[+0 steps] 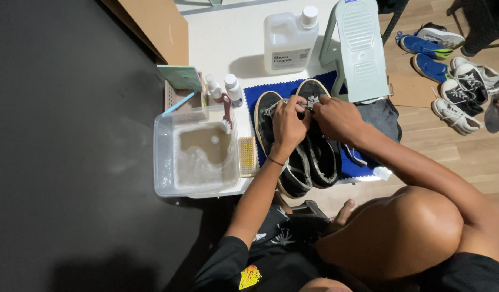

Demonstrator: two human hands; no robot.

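Observation:
Two black sneakers with pale soles lie side by side on a blue cloth on a small white table. My left hand rests on the left sneaker near its toe, fingers curled at the white laces. From the right, my right hand pinches those same laces on the right sneaker. The two hands almost touch over the toes.
A clear tub of murky, foamy water stands left of the sneakers, a red-handled brush on its rim and a wooden brush beside it. Behind stand a white cleaner jug, small bottles, a green shoe stand. Several shoes lie on the wooden floor.

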